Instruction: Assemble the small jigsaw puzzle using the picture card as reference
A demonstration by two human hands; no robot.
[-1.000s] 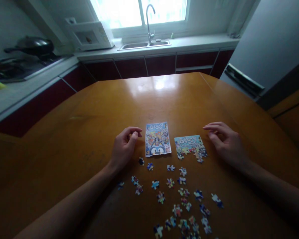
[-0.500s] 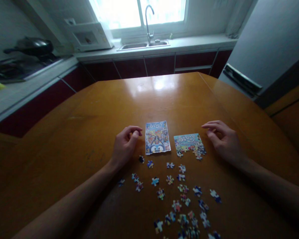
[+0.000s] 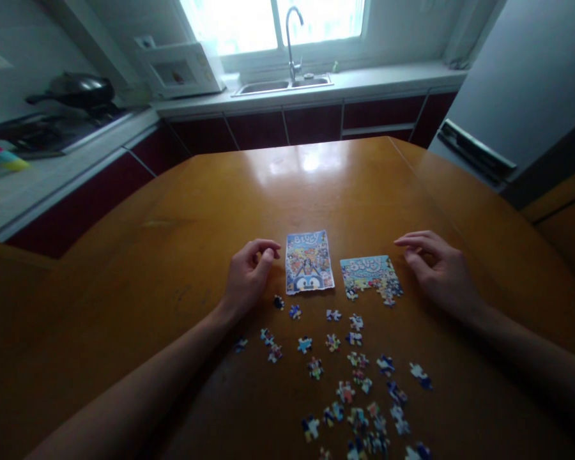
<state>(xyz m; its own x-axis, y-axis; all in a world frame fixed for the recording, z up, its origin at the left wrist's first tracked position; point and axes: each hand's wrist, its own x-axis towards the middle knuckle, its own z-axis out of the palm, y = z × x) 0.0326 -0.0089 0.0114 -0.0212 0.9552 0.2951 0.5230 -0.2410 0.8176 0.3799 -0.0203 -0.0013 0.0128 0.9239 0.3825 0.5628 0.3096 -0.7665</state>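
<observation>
My left hand (image 3: 252,271) rests on the table just left of a picture sheet (image 3: 309,262), its fingers loosely bent with a gap to the thumb and nothing visible in them. The sheet shows a crowd of cartoon figures and a blue dog's head. Right of it lies a partly joined puzzle (image 3: 371,278), its top rows linked and its lower edge ragged. Beside that puzzle my right hand (image 3: 439,267) lies with fingers and thumb apart, holding nothing. Several loose puzzle pieces are spread nearer to me, among them a light blue piece (image 3: 305,345) and a dark piece (image 3: 278,302) near my left wrist.
A large wooden table (image 3: 211,204) carries everything. Beyond it run a counter with a sink (image 3: 263,87) and faucet, a white microwave (image 3: 182,70), and a stove with a black pan (image 3: 76,89). A grey refrigerator (image 3: 522,83) stands at the right.
The whole view has shifted slightly, so everything appears a little farther right. Both hands, the sheet and the puzzle pieces keep their places on the table.
</observation>
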